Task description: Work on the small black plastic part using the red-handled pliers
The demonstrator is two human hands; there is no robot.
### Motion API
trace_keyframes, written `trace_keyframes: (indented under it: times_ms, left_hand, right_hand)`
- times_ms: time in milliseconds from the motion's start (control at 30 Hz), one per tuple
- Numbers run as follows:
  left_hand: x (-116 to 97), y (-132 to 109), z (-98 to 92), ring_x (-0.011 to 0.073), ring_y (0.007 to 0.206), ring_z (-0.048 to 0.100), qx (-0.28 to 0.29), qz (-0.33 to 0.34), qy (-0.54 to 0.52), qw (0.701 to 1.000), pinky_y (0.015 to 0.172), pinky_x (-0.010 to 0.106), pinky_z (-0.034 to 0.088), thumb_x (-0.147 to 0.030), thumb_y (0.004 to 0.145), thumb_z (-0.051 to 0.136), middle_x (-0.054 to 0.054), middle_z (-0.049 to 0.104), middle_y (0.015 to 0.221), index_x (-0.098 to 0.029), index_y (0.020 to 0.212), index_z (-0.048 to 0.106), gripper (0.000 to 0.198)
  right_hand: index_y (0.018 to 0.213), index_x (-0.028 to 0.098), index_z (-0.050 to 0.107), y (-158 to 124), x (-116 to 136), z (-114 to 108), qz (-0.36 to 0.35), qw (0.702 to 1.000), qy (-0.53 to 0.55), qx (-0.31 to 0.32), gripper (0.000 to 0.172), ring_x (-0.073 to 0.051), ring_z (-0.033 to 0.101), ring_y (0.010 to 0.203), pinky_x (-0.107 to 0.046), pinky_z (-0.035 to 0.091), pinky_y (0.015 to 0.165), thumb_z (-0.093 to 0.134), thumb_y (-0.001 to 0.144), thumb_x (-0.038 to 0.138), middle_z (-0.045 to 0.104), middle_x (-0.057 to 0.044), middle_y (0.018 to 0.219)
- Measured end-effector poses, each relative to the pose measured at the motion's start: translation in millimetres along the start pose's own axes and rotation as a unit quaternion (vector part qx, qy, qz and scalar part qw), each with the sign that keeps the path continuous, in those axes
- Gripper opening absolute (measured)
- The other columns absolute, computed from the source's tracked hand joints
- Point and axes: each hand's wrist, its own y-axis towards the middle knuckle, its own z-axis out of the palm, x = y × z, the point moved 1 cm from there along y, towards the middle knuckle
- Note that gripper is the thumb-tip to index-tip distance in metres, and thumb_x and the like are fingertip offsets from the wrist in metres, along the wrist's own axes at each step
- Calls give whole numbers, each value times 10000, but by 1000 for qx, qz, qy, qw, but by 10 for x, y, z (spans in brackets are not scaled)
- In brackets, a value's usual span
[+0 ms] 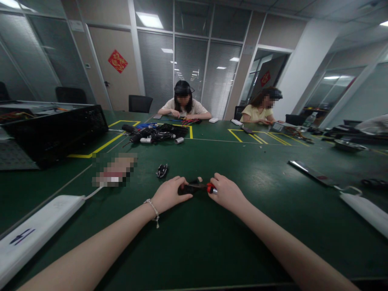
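Note:
My left hand [170, 195] is closed around a small black part [189, 188] just above the green table, thumb and fingers pinching its left end. Opposite it, my right hand [228, 192] grips what looks like a red-handled screwdriver [209, 188], its thin grey shaft pointing left and meeting the black part. A small light-tipped piece [199, 179] shows just behind the black part; whether it is joined to it I cannot tell. Beyond my left hand lies a small black and silver part [162, 170].
Left stand a black computer case [57, 133] and a white power strip [39, 230], near a blurred-out phone-like object [117, 169]. A cable pile [157, 132] lies ahead. A dark flat bar [312, 173] and another white strip [363, 208] lie right. Two people sit across the table [257, 242].

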Motion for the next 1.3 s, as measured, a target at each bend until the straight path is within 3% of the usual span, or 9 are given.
trace_keyframes:
  times_ms: [1300]
  left_hand:
    - [-26,-1,-19,167,738,534,15,-17,-7,1000,598,256,396,-466,706,559,6,535,857,-210,894,532,319]
  right_hand:
    - [904,160,573,-4,-15,3,-4,1000,10,-7,233,-163,515,801,-253,442,695,529,718,292,522,-66,919]
